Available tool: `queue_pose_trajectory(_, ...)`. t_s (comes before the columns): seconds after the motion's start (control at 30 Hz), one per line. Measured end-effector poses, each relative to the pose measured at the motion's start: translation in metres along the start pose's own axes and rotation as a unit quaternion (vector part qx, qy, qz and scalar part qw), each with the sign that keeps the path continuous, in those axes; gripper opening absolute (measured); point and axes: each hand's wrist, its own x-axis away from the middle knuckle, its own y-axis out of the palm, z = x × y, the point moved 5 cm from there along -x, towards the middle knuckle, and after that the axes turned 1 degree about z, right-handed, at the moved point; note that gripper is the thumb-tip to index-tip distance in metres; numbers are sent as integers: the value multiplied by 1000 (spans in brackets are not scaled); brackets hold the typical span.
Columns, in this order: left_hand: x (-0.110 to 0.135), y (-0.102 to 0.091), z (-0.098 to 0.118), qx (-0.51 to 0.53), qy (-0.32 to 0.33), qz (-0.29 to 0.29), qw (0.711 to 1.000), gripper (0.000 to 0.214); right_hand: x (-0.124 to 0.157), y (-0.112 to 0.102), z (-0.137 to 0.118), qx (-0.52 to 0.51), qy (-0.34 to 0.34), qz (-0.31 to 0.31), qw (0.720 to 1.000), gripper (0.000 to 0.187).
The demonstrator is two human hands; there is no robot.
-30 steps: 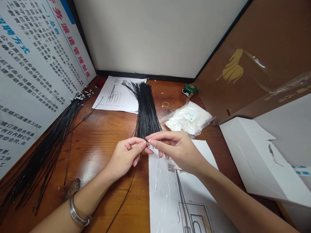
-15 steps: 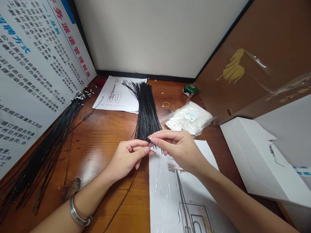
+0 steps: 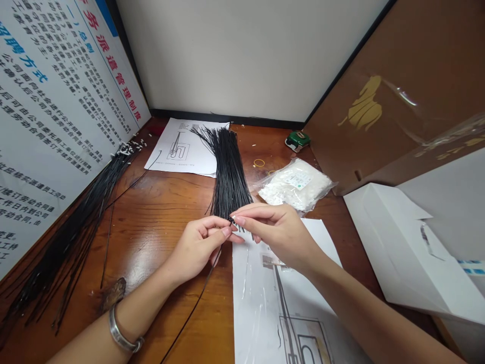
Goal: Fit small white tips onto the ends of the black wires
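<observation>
My left hand [image 3: 204, 243] pinches a thin black cable [image 3: 200, 299] near its end; the rest of it trails down toward the bottom edge. Opposite it, my right hand [image 3: 278, 230] has thumb and forefinger closed on a tiny white connector [image 3: 233, 218], which meets or nearly meets the cable's end. Both sets of fingertips are close together. Just beyond them lies a thick bundle of black cables [image 3: 229, 172], its near ends partly hidden by my hands. Under my right arm is a sheet with a line drawing [image 3: 257, 298].
More black cables [image 3: 71, 232] with white ends lie at the left, against a printed board [image 3: 64, 96]. A bag of white pieces [image 3: 295, 185], a green tape measure [image 3: 297, 141] and a yellow rubber band [image 3: 259, 163] are beyond my right hand. A white box [image 3: 401, 247] stands at right.
My left hand has shifted very slightly left, and the trailing cable shows a little more below it. My right hand stays almost where it was.
</observation>
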Motion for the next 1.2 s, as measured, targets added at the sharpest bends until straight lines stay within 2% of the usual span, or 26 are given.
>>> queue_pose_trajectory(0.2,1,0,2,-13,14,17,1000,27,2,6,1,12,19,-42,999,12)
queue_pose_trajectory(0.33,-1,-1,0,-14,11,24,1000,29,0,4,5,-5,59,-21,998,14)
queue_pose_trajectory(0.53,-1,-2,0,-26,16,26,999,28,-1,4,3,-41,52,-8,998,15)
queue_pose_trajectory(0.83,-2,-2,1,-15,6,43,999,23,-1,-4,4,26,81,9,996,18)
queue_pose_trajectory(1.03,-1,-2,2,-10,5,43,999,24,-1,2,8,62,100,-39,992,18)
queue_pose_trajectory(1.2,0,-1,2,-15,9,39,999,23,0,3,10,78,103,-47,990,21)
